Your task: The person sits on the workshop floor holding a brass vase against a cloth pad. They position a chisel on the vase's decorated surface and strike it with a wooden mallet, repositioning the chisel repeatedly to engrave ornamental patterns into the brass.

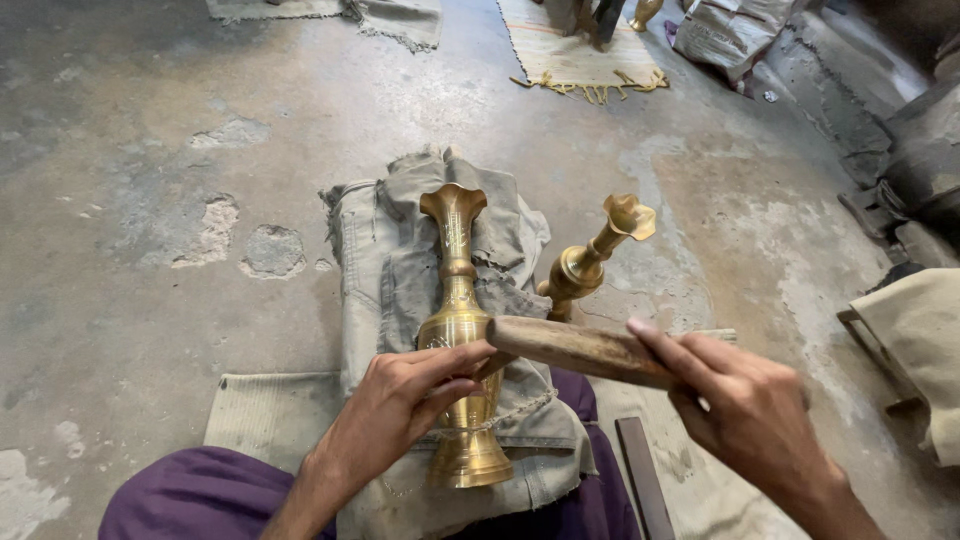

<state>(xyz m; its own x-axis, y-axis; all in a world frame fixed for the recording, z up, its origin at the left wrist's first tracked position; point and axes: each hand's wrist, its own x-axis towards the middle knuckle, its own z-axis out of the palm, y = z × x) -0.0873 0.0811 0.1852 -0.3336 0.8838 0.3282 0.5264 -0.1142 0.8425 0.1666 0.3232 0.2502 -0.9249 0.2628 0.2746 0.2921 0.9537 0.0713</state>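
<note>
Hands over a lap, seen from above. Left hand point(400, 400) reaching in from lower left, wrist bent, fingers point(455, 362) stretched flat and close together across the belly of a brass vase point(460, 340), thumb uppermost and touching the near end of a wooden stick point(580, 350); pressed against the vase rather than wrapped round it. Right hand point(750, 405) coming in from lower right, back of the hand to the camera, fingers curled about the far end of the stick, index finger laid out along its top. Stick held level, spanning from one hand to the other, just above the vase's lower body. Vase upright under the left fingers, foot on a folded grey cloth point(400, 260), flared mouth pointing away beyond the fingertips. Second brass vase point(590, 262) tilted behind the stick, between the two hands and past them. Flat dark bar point(640, 480) on the mat below the right wrist. Purple trousers point(190, 495) under the left forearm.
</note>
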